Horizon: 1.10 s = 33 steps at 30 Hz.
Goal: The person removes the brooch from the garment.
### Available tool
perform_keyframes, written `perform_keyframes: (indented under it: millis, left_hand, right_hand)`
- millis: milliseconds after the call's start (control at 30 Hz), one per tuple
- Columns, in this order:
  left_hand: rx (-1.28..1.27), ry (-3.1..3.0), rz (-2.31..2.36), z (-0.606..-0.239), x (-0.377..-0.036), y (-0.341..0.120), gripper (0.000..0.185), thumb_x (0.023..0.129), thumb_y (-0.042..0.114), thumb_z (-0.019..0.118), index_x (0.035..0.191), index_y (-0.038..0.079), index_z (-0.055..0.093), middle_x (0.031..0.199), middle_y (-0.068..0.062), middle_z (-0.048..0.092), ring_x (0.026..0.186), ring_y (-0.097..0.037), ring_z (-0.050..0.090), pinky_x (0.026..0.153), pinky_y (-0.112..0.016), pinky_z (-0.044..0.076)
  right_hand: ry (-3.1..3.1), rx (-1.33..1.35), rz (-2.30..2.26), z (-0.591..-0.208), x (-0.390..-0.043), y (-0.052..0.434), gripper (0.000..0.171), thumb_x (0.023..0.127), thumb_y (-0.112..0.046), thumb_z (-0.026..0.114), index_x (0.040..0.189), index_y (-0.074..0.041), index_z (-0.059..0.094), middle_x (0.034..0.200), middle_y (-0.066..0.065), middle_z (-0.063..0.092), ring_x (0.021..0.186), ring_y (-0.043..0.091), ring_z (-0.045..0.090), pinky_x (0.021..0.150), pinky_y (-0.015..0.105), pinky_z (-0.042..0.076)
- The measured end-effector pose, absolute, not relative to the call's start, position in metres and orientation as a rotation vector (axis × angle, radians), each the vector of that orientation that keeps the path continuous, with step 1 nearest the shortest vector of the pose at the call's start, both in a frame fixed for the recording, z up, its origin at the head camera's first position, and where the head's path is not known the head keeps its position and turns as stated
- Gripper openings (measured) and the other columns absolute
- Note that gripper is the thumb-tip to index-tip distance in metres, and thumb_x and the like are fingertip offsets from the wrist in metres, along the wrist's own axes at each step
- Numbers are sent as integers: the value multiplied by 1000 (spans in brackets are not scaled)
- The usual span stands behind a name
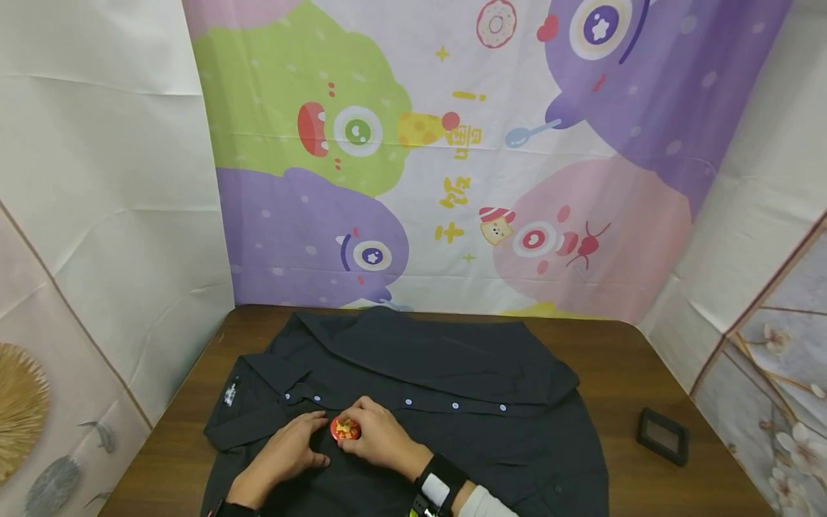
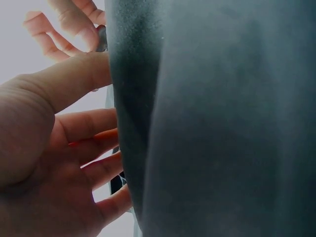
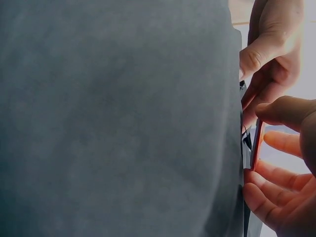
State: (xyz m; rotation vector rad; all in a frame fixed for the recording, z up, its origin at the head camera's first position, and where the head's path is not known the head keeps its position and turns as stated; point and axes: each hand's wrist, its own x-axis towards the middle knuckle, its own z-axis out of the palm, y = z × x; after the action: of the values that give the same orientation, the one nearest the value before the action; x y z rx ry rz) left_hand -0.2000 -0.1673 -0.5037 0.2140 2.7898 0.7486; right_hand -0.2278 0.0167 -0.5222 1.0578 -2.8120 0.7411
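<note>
1. Two hands are working on a dark button-up cloth shirt (image 1: pixel 413 380) spread on a brown wooden table (image 1: pixel 620 359).
2. The right hand (image 1: pixel 381 438) is pinching a small round red-and-yellow badge (image 1: pixel 345 429) at its curled fingertips.
3. The left hand (image 1: pixel 284 452) is lying with fingers nearly straight on the fabric just beside the badge.
4. Whether the badge is already fastened is not showing; judging by the grip, pinning is underway.

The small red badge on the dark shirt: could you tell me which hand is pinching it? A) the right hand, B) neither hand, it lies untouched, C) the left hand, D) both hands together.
A: in the head view the right hand curls its fingertips round the red badge on the dark shirt, while the left hand lies flat on the cloth just beside it.
</note>
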Motion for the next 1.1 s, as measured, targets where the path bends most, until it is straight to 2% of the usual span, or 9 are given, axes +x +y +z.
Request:
perform_keyframes:
  millis: [467,1100]
  left_hand:
    - [257,2804,788,-503,-198,-167,58,75,20,83,124,-2,62,135,-19,56,130,-40,48,107,-59,37]
    - [258,2802,784,-506,-199,-166,58,76,22,83,125,-1,62,134,-19,58,128,-38,50,106,-58,38]
  right_hand:
    - [-2763,1073,746,-524,-229,19,29,81,-28,79,106,-16,73,95,-5,61,80,0,55,70,12,47]
    - [-2775,1062,761,-519,-230,22,28,81,-31,80,104,-16,74,95,-5,63,81,0,57,71,14,48]
